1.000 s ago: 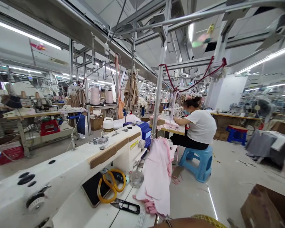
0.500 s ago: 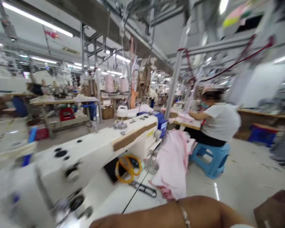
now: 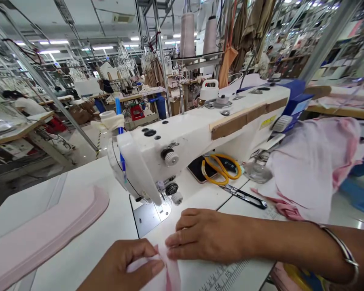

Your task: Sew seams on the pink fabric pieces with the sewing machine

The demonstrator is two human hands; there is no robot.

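Note:
My left hand is closed in a pinch on a small pale pink fabric piece at the front edge of the sewing table. Beside it my right hand lies palm down, its fingers stretched out and touching the same fabric; its thumb is hidden. Just beyond both hands is the metal needle plate, under the head of a white sewing machine. A curved pink fabric piece with a stitched edge rests on the table to the left.
Yellow-handled scissors and black thread snips lie right of the needle area, near a phone. Pale pink cloth is heaped at the right edge. Thread cones stand behind the machine. A printed ruler runs along the front.
The view has swung left and down from the neighbouring workplace to the needle area. Both hands now show at the fabric; before, only my right arm was visible, with its hand mostly out of frame.

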